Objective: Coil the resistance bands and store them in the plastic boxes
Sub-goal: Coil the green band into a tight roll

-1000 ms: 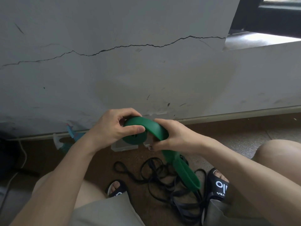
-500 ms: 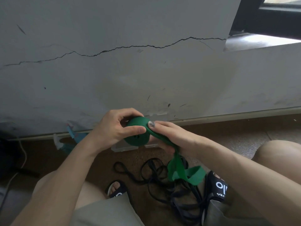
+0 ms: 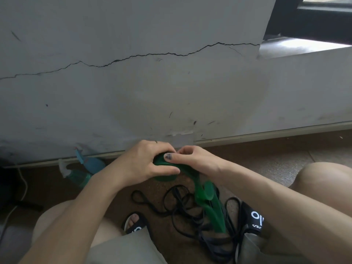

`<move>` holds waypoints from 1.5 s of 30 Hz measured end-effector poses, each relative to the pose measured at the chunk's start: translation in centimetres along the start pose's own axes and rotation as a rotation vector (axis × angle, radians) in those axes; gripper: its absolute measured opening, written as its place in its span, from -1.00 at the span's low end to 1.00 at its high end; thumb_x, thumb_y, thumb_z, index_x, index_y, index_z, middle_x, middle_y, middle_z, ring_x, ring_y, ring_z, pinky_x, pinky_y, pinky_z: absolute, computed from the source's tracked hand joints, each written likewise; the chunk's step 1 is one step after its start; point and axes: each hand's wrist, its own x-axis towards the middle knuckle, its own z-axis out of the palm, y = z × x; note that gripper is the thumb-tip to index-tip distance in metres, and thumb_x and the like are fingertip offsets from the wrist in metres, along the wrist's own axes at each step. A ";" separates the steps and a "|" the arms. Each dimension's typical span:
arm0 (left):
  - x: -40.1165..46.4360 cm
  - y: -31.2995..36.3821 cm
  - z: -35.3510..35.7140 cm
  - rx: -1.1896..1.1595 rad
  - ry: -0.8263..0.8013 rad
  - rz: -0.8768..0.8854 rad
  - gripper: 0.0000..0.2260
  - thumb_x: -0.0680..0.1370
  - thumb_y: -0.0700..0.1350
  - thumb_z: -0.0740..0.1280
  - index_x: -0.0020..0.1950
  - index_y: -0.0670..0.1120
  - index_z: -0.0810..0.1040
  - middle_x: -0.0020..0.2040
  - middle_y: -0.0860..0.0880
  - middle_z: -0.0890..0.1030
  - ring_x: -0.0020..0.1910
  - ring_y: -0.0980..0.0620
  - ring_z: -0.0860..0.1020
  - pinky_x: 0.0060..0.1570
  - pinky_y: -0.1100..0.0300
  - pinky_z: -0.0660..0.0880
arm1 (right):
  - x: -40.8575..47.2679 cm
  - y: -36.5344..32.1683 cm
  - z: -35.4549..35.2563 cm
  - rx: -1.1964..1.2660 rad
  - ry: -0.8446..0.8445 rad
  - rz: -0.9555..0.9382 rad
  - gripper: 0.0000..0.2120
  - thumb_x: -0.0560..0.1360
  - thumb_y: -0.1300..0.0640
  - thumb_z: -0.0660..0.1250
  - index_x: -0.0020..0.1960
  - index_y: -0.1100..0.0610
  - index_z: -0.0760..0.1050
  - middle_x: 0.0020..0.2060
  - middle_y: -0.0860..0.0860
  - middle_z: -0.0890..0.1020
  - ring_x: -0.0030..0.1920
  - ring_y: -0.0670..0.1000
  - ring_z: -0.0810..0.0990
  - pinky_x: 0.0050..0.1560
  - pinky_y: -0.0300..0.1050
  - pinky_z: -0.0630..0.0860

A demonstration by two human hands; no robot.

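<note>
I've got my left hand (image 3: pixel 146 162) curled round the green band (image 3: pixel 206 199) coil, thumb clamped under it so the wraps don't spring loose, held in the air above the floor (image 3: pixel 266 159) near the wall (image 3: pixel 133 92). My right hand (image 3: pixel 196 159) pinches the band just beside the coil to feed the next turn tight; the loose tail hangs down over the black bands (image 3: pixel 182 208) tangled between my sandals. Boxes aren't visible now, so I'd say storing isn't close.
</note>
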 end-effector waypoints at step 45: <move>0.0 -0.1 -0.3 -0.246 0.096 -0.025 -0.68 0.46 0.22 0.43 0.10 0.06 0.65 -0.06 0.13 0.67 -0.03 0.07 0.64 -0.10 0.20 0.56 | -0.2 -1.0 -2.7 0.141 -0.350 -0.066 -0.59 0.54 -0.14 0.39 0.25 0.11 0.64 0.21 0.23 0.67 0.21 0.20 0.60 0.38 0.28 0.43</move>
